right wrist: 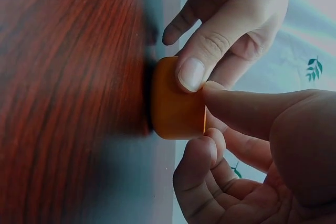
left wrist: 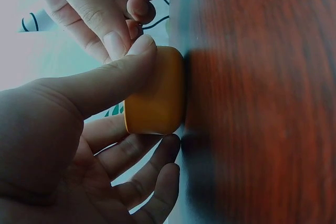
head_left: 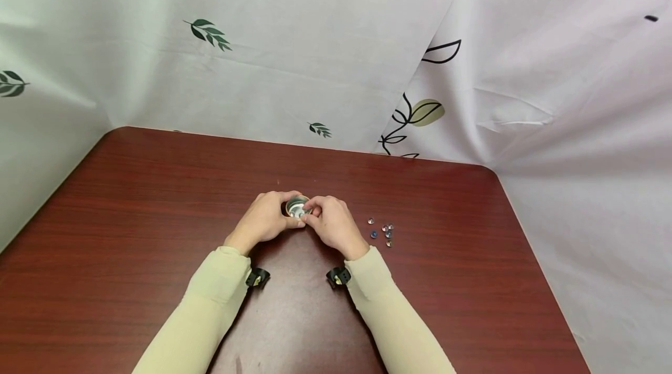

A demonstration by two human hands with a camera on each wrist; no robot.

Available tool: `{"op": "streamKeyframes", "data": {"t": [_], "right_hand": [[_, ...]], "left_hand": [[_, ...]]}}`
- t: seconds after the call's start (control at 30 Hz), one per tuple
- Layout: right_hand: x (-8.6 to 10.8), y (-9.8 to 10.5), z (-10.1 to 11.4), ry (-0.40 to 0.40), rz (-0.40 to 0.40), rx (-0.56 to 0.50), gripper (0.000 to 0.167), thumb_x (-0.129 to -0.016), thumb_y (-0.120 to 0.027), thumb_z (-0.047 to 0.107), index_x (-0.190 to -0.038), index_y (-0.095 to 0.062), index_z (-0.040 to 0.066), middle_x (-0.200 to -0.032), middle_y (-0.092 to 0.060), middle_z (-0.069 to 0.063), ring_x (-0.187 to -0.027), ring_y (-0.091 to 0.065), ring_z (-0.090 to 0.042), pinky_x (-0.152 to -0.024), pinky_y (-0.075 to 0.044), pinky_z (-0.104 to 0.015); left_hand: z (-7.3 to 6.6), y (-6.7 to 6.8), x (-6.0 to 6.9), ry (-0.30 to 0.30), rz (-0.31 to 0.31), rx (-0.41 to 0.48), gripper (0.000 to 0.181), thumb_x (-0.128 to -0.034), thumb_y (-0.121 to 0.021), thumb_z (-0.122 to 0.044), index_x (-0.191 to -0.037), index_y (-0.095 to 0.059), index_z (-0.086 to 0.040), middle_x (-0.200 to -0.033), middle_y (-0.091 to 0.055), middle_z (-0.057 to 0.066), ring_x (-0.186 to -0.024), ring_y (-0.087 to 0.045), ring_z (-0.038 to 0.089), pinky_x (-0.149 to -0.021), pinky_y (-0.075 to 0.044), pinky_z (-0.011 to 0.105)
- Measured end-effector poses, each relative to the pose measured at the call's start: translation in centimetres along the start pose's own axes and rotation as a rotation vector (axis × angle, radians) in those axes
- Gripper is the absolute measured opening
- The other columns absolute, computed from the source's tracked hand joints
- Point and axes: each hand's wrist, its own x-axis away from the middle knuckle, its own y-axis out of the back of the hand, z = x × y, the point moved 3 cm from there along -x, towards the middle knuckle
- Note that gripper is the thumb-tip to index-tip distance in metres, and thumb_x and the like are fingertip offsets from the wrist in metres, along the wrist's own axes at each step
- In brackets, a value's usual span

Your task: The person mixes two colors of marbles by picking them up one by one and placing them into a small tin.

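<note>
A small round tin (head_left: 298, 199), orange outside and silvery inside, stands on the table with its mouth up. My left hand (head_left: 265, 216) grips it from the left, thumb on the near side and fingers round the far side. In the left wrist view the tin's orange wall (left wrist: 157, 93) shows beside the thumb. My right hand (head_left: 332, 221) is at the tin's right rim, its thumb and bent forefinger over the opening. Whether those fingertips hold something small is hidden. In the right wrist view the right thumb tip meets the orange tin (right wrist: 176, 108) at its rim.
Several small shiny round pieces (head_left: 388, 234) lie on the dark red wooden table (head_left: 446, 280) right of my right hand, with a blue one (head_left: 374, 234) among them. A pale curtain (head_left: 294, 59) with leaf prints hangs behind the table.
</note>
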Motion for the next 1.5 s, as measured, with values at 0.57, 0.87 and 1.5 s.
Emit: {"op": "streamKeyframes", "data": {"t": [0.57, 0.87, 1.5], "right_hand": [[0.6, 1.0, 0.4, 0.030, -0.068, 0.007, 0.015, -0.096, -0.070, 0.018, -0.107, -0.074, 0.009, -0.083, -0.060, 0.001, -0.068, -0.054, -0.010, -0.064, -0.047, -0.026], [1.3, 2.0, 0.4, 0.061, -0.103, -0.011, 0.012, -0.096, -0.071, 0.017, -0.104, -0.075, 0.009, -0.079, -0.056, 0.002, -0.067, -0.053, -0.011, -0.062, -0.046, -0.026], [2.4, 3.1, 0.3, 0.063, -0.119, -0.010, 0.011, -0.095, -0.072, 0.018, -0.103, -0.075, 0.011, -0.078, -0.055, 0.002, -0.067, -0.052, -0.010, -0.061, -0.045, -0.025]], "left_hand": [[0.2, -0.1, 0.0, 0.000, 0.002, 0.012, 0.053, -0.0833, -0.085, -0.028, -0.132, -0.067, -0.016, -0.113, -0.071, 0.007, -0.102, -0.064, 0.026, -0.088, -0.050, 0.042], [0.3, -0.1, -0.1, -0.008, 0.003, 0.004, 0.050, -0.0821, -0.086, -0.029, -0.128, -0.069, -0.019, -0.106, -0.072, 0.004, -0.099, -0.064, 0.025, -0.087, -0.050, 0.043], [0.3, -0.2, -0.2, -0.014, -0.001, 0.005, 0.048, -0.0813, -0.086, -0.029, -0.125, -0.070, -0.020, -0.109, -0.072, 0.004, -0.104, -0.064, 0.027, -0.090, -0.050, 0.044]]}}
